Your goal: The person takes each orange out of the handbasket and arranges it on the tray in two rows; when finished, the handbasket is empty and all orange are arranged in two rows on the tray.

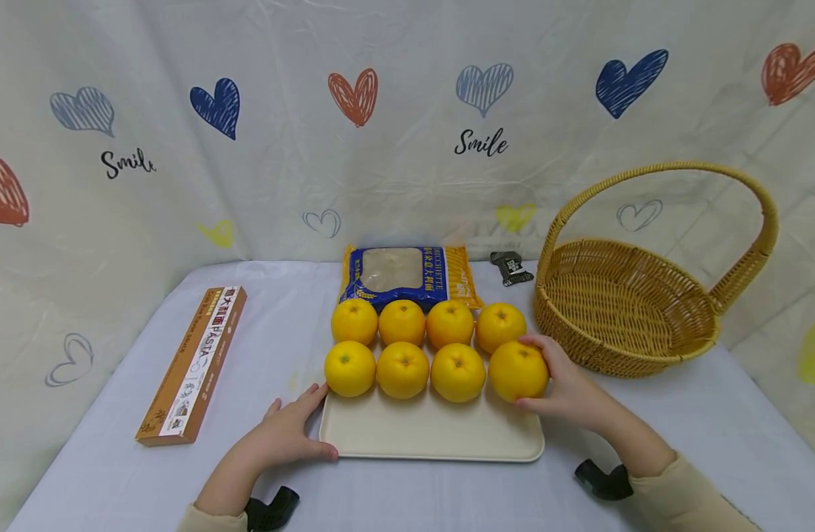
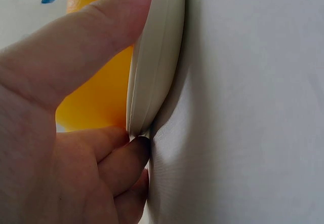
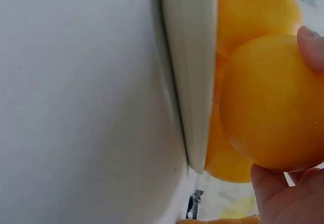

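My right hand (image 1: 567, 380) grips an orange (image 1: 517, 371) at the right end of the front row, its thumb on the near side and fingers on the far side. In the right wrist view this orange (image 3: 276, 102) hangs over the tray's edge, overlapping others behind. Two rows of oranges (image 1: 403, 369) lie on the far half of a cream rectangular tray (image 1: 434, 432). At the tray's left side my left hand (image 1: 281, 436) is spread around the near corner. Its thumb (image 2: 91, 41) touches the rim while the fingertips meet the left edge, close to the leftmost front orange.
Behind the tray lies a blue and yellow pasta bag (image 1: 407, 277), with a small dark wrapped packet (image 1: 511, 267) to its right. A wicker basket (image 1: 620, 355) with a tall handle stands at the right. On the left lies a long pasta box (image 1: 193, 366).
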Demonstrator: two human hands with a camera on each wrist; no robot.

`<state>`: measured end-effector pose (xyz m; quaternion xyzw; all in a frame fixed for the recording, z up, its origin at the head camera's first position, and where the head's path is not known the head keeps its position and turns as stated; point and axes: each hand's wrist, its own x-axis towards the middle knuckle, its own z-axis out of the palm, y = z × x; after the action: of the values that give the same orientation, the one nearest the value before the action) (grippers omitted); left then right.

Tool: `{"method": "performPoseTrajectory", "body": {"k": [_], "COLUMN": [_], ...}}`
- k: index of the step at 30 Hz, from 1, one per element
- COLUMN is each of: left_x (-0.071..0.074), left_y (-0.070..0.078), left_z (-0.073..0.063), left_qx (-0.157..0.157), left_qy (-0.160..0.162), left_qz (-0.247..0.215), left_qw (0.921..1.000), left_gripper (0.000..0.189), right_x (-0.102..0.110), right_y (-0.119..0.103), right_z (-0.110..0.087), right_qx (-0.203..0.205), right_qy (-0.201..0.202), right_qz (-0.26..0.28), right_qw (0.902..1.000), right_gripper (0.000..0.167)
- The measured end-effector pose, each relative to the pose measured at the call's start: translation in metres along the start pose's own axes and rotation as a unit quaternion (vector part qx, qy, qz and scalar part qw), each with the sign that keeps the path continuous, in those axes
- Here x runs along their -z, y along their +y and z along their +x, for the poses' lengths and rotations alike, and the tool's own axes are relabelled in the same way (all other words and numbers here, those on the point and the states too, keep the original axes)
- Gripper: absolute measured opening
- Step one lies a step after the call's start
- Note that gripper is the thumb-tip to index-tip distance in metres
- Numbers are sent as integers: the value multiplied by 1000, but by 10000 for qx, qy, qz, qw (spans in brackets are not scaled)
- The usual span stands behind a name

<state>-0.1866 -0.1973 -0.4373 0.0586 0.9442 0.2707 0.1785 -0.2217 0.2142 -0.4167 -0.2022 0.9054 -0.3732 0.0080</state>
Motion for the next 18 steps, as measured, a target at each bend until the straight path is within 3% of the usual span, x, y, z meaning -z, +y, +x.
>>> {"method": "performPoseTrajectory", "body": {"k": [18], "left_x": [0], "left_y": [0], "left_z": [1], "left_qx": [-13], "left_qy": [80], "left_qz": [52], "left_qw": [10000], "left_gripper": [110], "right_x": [-8], "right_y": [4], "right_z": [3], "right_qx": [-132], "right_qy": [-219], "right_qz": [5], "right_qw": [9997], "right_gripper": [88]}}
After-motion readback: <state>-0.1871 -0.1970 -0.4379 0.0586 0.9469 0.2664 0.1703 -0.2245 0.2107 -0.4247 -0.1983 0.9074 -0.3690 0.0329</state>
